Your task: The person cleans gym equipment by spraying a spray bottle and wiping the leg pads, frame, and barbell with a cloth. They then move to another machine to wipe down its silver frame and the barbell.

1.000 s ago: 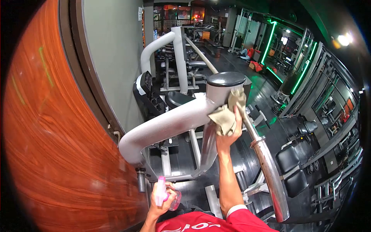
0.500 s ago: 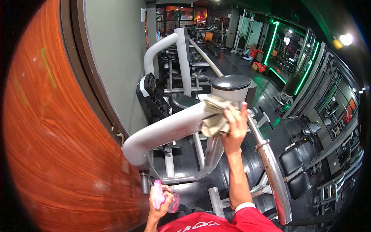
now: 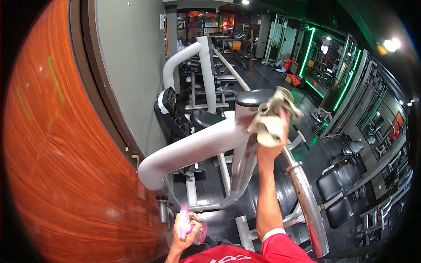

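Note:
A pale beige cloth (image 3: 272, 122) is bunched in my right hand (image 3: 274, 147), at the right side of the upright post of a grey gym machine (image 3: 197, 147). The cloth overlaps the edge of the post's round black cap (image 3: 252, 97); its folds hide most of my fingers and are slightly blurred. Low in the view, my left hand (image 3: 186, 232) is wrapped round a spray bottle (image 3: 184, 222) with a pink and white head and a clear pinkish body. That bottle is below the machine's thick curved arm.
A shiny metal bar (image 3: 309, 210) slants down right of my forearm. Black padded seats (image 3: 331, 184) stand farther right. On the left are a grey wall (image 3: 127, 65) and a wood-grain panel (image 3: 66, 153). A person in red (image 3: 285, 65) sits far back.
My right hand has moved the cloth rightward and up, from the curved arm's end to beside the cap. My left hand and bottle have shifted slightly right.

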A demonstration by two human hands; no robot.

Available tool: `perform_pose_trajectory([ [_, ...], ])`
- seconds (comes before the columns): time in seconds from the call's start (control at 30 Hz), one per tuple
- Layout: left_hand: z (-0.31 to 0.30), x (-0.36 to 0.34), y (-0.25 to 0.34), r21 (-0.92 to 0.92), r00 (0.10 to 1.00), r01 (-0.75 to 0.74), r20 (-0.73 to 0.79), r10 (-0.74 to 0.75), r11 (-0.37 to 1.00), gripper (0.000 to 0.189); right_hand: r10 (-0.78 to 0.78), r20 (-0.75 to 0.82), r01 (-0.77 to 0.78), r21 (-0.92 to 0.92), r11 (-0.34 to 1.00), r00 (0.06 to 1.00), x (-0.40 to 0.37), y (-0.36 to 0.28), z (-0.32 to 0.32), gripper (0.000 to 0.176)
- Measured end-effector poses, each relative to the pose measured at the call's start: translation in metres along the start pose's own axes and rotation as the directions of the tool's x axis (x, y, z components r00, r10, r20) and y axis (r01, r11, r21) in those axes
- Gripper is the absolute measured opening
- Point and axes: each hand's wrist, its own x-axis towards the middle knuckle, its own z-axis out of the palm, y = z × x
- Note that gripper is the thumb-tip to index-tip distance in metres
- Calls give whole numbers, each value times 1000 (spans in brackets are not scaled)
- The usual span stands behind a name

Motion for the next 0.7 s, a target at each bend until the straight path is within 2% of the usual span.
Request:
perform_pose_trajectory([
  [0.07,2,-2,-4,-28,999,29,-24,-29,999,41,-35,-41,33,-40,999,999,5,-8,14,65],
  [0.1,2,-3,-5,-30,999,28,-23,-29,999,41,-27,-22,27,-22,999,999,-4,-7,12,72],
  [0.13,2,-3,-5,-15,999,28,-17,-28,1000,40,41,22,-39,-68,997,999,-23,1,9,65],
  [0.2,2,-3,-6,-1,1000,26,-8,-26,1000,40,236,60,-238,36,970,970,-85,17,9,63],
  [0.23,3,-2,-8,-5,999,41,-19,-41,999,40,131,40,-128,-62,990,991,-115,22,6,67],
  [0.27,4,-3,-9,-9,998,56,-32,-56,998,40,102,45,-100,-43,994,994,-149,30,4,73],
  [0.3,4,-3,-10,-9,998,55,-35,-55,998,40,248,119,-244,-52,968,961,-175,29,-3,66],
  [0.37,4,-1,-9,79,999,35,15,-36,996,40,223,107,-213,-96,972,969,-186,46,-2,59],
  [0.43,8,-2,-4,57,999,37,12,-37,998,40,149,52,-143,-98,985,988,-151,34,0,52],
  [0.47,9,0,-2,30,999,34,9,-34,999,41,213,41,-211,-38,977,976,-145,44,8,50],
  [0.5,9,1,-2,31,999,31,7,-31,999,41,166,7,-165,-75,983,986,-125,46,14,55],
  [0.57,8,0,-4,51,999,48,-7,-48,998,41,41,51,-38,-66,997,998,-57,18,10,64],
  [0.6,9,-1,-4,51,999,51,-9,-50,997,41,47,73,-45,-37,998,996,-32,6,8,64],
  [0.63,10,-1,-5,42,999,48,-11,-48,998,41,39,26,-40,8,999,999,-17,-4,9,63],
  [0.7,10,0,-5,36,999,47,-14,-46,998,41,23,-13,-23,28,999,1000,-24,-2,12,64],
])
